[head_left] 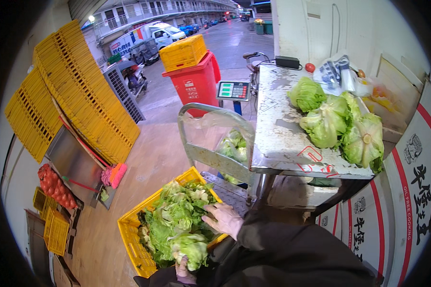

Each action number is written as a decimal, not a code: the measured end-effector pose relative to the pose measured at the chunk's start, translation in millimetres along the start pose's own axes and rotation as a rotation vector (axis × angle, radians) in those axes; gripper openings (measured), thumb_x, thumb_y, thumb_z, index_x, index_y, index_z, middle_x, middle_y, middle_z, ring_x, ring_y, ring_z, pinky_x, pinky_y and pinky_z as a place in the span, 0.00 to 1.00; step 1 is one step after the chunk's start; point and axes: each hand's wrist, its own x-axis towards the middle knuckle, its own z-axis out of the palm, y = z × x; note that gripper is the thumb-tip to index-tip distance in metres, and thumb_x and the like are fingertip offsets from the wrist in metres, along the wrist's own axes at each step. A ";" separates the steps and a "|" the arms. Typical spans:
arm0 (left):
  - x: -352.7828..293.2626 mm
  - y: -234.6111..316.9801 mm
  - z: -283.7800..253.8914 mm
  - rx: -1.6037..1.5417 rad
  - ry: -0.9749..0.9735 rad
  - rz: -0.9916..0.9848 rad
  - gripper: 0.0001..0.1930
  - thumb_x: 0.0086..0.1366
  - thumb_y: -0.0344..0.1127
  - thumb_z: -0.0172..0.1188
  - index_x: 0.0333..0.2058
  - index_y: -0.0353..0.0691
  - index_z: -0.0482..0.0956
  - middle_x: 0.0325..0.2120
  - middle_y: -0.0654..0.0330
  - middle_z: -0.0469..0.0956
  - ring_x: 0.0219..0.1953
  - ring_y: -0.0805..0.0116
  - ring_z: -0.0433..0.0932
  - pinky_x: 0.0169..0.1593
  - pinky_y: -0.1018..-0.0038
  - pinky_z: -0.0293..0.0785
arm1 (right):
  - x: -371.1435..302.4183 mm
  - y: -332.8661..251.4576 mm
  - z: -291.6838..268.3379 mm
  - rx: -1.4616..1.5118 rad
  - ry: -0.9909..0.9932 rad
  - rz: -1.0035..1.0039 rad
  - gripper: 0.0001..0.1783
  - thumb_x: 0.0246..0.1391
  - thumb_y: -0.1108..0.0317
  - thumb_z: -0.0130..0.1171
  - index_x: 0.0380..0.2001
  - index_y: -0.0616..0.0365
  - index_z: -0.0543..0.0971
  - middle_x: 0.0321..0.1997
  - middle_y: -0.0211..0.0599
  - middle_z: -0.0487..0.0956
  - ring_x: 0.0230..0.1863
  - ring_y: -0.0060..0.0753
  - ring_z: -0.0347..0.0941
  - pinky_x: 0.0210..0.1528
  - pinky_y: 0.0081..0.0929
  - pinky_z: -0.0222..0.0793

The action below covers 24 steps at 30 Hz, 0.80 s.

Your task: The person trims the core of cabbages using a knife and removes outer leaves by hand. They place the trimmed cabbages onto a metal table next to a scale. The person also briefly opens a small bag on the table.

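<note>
A yellow plastic crate stands low in front of me, heaped with loose green lettuce leaves. At its near end my left hand grips a pale green head of lettuce from below; part of that hand is hidden by the lettuce and my sleeve. Over the crate's right side reaches my right hand, its fingers stretched out and resting on the leaves. Several more lettuce heads sit on the worn white table to the right.
A grey metal frame stands between crate and table. Behind it are a scale display and a red bin topped by a yellow crate. Stacked yellow crates, a pink mop and a red net sack line the left.
</note>
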 end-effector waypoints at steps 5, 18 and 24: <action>12.3 60.4 49.0 -0.335 -0.113 -0.165 0.28 0.65 0.46 0.50 0.59 0.37 0.63 0.55 0.53 0.70 0.56 0.55 0.70 0.60 0.58 0.65 | -67.4 30.4 -26.5 0.356 0.016 0.124 0.24 0.56 0.52 0.56 0.49 0.59 0.74 0.44 0.54 0.78 0.46 0.52 0.74 0.49 0.38 0.69; 174.7 137.9 373.3 -0.445 -0.587 -0.338 0.29 0.65 0.41 0.56 0.62 0.47 0.57 0.54 0.55 0.70 0.53 0.55 0.72 0.51 0.56 0.74 | -127.8 65.6 -101.8 0.486 -0.437 0.565 0.34 0.57 0.37 0.45 0.52 0.55 0.73 0.45 0.37 0.78 0.46 0.36 0.74 0.46 0.30 0.73; 190.9 104.0 460.1 0.322 -0.318 0.050 0.36 0.60 0.46 0.63 0.62 0.46 0.56 0.56 0.52 0.66 0.51 0.58 0.72 0.41 0.54 0.75 | -163.1 120.1 -60.8 0.705 -0.249 0.644 0.30 0.59 0.44 0.51 0.49 0.61 0.75 0.36 0.34 0.78 0.38 0.23 0.72 0.44 0.22 0.67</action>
